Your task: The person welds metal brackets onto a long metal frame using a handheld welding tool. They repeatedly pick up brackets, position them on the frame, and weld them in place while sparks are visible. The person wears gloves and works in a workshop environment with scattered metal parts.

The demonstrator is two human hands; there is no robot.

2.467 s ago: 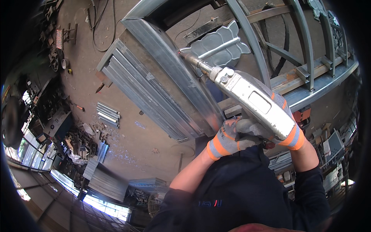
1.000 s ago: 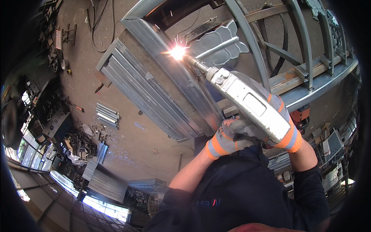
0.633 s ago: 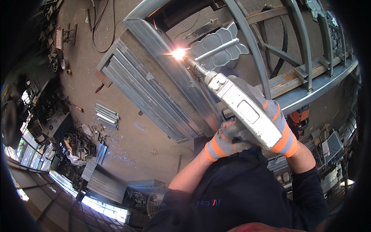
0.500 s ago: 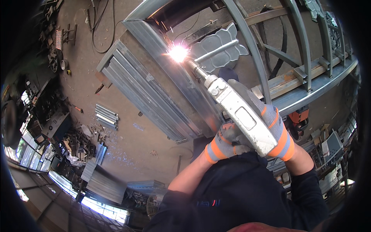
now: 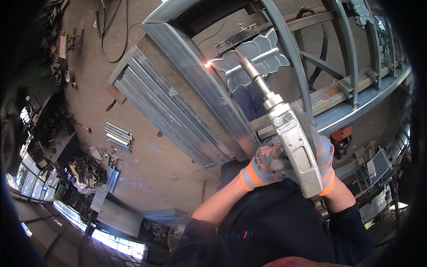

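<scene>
Over the leaf (image 5: 272, 44), torch (image 5: 295, 141) wide of the glow (image 5: 208, 64)

Nearest: right glove (image 5: 327, 162) wrapped round the torch's right flank, fingertips hidden. Alongside, left glove (image 5: 264, 164), fingers curled in against the left flank; cannot tell whether gripping. Long axis of the torch slanting forward and leftward, tip (image 5: 240, 55) apart from the glow. Glow to the left of that tip, nearer the left glove, at the seeming join of leaf and frame (image 5: 191, 62). Beside the frame, stacked bars (image 5: 164, 107); farther out, dusty floor (image 5: 155, 178), loose short bars (image 5: 118, 136), scrap heap (image 5: 86, 171).
</scene>
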